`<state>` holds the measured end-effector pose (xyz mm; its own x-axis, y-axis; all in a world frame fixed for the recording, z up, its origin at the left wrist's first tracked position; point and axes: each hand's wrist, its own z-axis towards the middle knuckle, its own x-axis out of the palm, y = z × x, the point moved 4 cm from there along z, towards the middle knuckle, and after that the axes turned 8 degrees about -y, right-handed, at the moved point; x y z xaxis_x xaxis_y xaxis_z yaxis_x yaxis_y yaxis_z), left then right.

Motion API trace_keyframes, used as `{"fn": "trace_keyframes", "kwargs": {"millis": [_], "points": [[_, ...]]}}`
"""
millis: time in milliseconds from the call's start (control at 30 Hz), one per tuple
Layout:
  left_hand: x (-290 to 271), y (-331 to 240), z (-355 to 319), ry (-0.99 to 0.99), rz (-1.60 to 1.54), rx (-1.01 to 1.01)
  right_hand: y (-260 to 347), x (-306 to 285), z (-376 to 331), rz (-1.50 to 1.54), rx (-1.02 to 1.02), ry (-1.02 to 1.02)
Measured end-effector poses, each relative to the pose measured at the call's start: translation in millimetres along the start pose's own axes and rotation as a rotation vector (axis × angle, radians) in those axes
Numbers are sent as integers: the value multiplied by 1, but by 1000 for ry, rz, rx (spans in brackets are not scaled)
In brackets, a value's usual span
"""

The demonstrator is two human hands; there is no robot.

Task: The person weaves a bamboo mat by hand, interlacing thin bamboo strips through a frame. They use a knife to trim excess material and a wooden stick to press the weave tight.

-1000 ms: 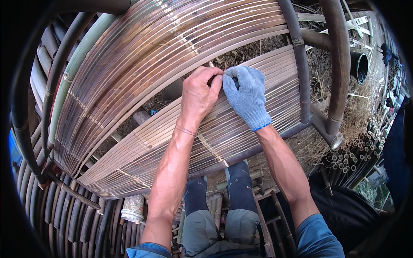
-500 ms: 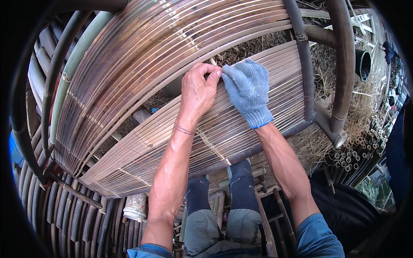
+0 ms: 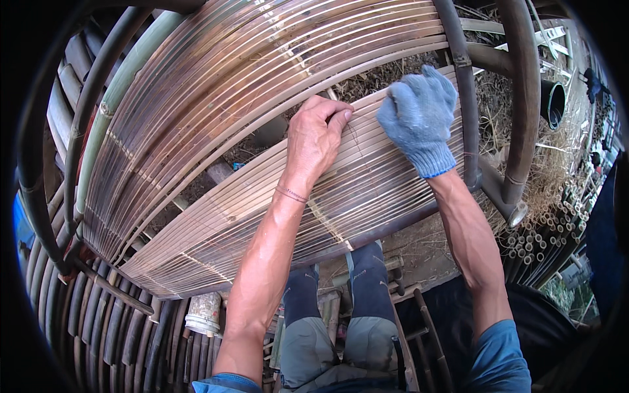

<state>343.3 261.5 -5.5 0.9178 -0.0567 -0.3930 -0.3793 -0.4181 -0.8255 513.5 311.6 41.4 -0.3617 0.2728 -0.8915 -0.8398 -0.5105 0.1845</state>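
Note:
My bare left hand is closed in a pinch, thumb against forefinger, over the far edge of a lower panel of split bamboo slats. A thin dark strand hangs by its fingertips across the slats; it is too fine to see clearly. My right hand, in a grey-blue knitted glove, is closed just above the same panel's right part. What its fingers hold, if anything, is hidden. Beyond a gap curves a second slatted panel, crossed by pale bindings.
Dark bamboo poles frame the panels, with an upright pole at the right and a thick leg beyond it. A green pole borders the left. Cut bamboo tubes lie right. A whitish bucket stands below, near stacked poles.
My gloved right hand has moved right, away from my left hand, which it was touching. My left hand has shifted slightly right and keeps its pinch.

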Motion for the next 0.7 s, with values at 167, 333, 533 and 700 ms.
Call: {"fn": "trace_keyframes", "kwargs": {"millis": [167, 333, 533, 700], "points": [[-15, 1, -16, -229, -173, 63, 3, -19, -39, 101, 405, 112], [-8, 12, -24, -244, 266, 78, 40, -42, -93, -29, 636, 494], [-4, 22, -23, -97, 452, 25, -28, -190, -284, 131, 500, 777], [0, 25, -23, -91, 434, 54, -80, -219, -292, -135, 533, 1043]]}}
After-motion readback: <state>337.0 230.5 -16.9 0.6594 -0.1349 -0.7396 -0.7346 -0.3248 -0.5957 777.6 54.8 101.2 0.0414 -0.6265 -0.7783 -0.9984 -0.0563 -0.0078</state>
